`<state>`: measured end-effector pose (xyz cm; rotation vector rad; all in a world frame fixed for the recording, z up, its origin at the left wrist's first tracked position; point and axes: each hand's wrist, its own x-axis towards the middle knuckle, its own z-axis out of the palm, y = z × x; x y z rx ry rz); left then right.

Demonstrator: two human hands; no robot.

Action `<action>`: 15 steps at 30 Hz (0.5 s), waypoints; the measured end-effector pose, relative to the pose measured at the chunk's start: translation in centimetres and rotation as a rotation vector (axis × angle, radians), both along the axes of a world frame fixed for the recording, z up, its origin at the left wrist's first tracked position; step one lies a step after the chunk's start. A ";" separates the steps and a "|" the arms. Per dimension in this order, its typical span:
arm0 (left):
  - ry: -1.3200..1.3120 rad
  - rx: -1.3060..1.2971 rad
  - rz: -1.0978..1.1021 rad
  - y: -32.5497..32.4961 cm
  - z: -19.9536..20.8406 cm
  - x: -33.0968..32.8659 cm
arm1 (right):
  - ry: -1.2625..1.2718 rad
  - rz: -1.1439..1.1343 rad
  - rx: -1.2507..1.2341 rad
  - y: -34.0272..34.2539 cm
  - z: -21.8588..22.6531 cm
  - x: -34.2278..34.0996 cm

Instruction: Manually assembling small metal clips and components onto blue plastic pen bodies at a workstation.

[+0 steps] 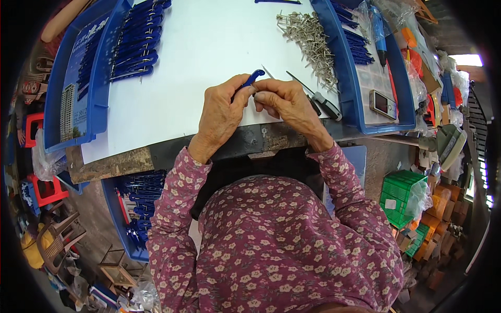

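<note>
We see writing on the printed sheet in the left blue tray, beside a picture of a tall building. On the right, a pale label marks the green crate; it is too small for us to read.

Our left hand grips the blue piece above the table's near edge, its hooked end showing and the rest hidden by fingers. Our right hand meets it with bent fingers; we cannot tell whether they pinch anything. The far blue strip is cut off.

The left tray also holds blue pieces; the right blue tray holds more, plus a phone. Near left, below the table, a third tray contains a blue heap.
</note>
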<state>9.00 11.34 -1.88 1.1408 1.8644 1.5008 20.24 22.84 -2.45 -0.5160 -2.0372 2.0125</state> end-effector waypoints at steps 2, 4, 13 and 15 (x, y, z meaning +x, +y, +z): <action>0.030 0.004 -0.007 0.0 0.2 0.0 | -0.002 0.017 -0.016 0.0 0.0 0.0; 0.055 -0.091 -0.049 -0.3 0.2 -0.2 | -0.021 0.025 -0.058 0.0 0.3 0.0; -0.042 0.010 -0.026 -0.2 -0.6 -0.4 | -0.052 0.014 -0.009 -0.2 0.7 -0.3; -0.035 -0.021 -0.033 -0.2 -0.6 -0.6 | -0.017 0.003 -0.089 -0.1 0.0 -0.4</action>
